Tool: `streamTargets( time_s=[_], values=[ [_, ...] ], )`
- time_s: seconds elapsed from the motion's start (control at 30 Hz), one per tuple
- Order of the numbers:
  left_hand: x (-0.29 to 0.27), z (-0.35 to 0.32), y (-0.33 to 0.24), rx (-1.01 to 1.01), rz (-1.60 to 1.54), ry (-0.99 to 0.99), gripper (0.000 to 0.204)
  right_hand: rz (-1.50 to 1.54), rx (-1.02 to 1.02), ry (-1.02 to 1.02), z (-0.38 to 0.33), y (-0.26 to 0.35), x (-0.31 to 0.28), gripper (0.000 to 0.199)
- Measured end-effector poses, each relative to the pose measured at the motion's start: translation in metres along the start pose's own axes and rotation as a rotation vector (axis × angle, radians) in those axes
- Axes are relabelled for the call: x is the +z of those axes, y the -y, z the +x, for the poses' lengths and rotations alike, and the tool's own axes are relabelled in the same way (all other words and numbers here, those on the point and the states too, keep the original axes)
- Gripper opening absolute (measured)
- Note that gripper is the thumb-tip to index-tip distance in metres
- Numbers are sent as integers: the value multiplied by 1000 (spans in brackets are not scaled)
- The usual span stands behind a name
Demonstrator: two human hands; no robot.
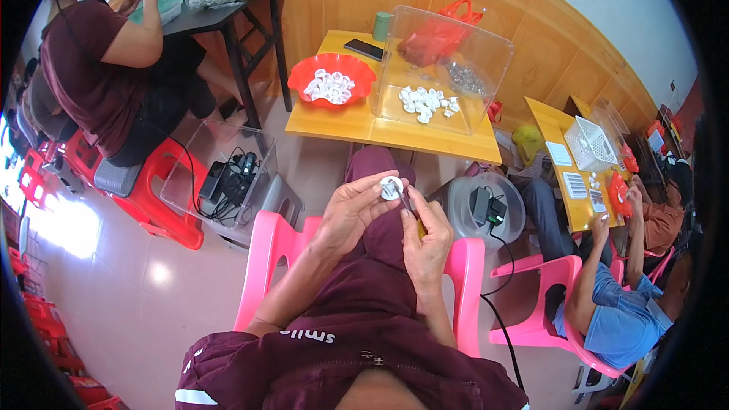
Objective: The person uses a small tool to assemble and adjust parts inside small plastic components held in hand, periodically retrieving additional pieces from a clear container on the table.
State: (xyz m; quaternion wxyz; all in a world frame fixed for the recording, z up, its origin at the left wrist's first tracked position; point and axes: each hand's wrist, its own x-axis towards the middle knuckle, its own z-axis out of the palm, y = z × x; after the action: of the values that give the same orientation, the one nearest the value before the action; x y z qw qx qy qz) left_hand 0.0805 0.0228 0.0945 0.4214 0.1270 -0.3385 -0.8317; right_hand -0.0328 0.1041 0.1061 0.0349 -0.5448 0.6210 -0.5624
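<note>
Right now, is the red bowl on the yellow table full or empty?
Partly full. The red bowl on the yellow table holds a heap of small white parts in its middle, with red rim showing all around.

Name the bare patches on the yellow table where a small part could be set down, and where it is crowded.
Bare: the yellow table's near edge, and between red bowl and phone. Crowded: the right half, under the clear box.

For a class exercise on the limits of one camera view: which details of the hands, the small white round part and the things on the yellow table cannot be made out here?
- Head view: thin metal tool in the right hand; its handle is hidden by the fingers.
- Small white round part in the left hand: too small for detail.
- White pieces in the red plastic bowl: too small to count.
- Contents of the clear plastic box: blurred by its walls.
</note>
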Motion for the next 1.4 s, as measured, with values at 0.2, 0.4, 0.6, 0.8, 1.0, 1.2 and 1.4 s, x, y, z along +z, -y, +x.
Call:
streamTargets(
  time_s=[0.2,0.4,0.6,0.8,1.0,1.2,1.4],
  values=[
    [4,-1,4,48,154,-27,30,-20,7,30,0,-1,0,33],
    [5,-1,7,81,214,-34,29,3,-21,-20,-2,-3,4,32],
    [10,-2,15,153,302,-22,29,-54,10,-53,-2,-6,4,29],
    [5,0,12,70,223,-43,30,-158,-15,-46,0,1,-4,28],
    [0,0,9,-40,44,-9,32,-133,-25,-5,-2,9,-7,27],
    [0,0,9,-28,19,-1,32,-119,-41,-8,-2,7,-5,28],
    [1,0,9,-15,2,-9,31,-124,-45,0,-2,6,-3,28]
  ],
)
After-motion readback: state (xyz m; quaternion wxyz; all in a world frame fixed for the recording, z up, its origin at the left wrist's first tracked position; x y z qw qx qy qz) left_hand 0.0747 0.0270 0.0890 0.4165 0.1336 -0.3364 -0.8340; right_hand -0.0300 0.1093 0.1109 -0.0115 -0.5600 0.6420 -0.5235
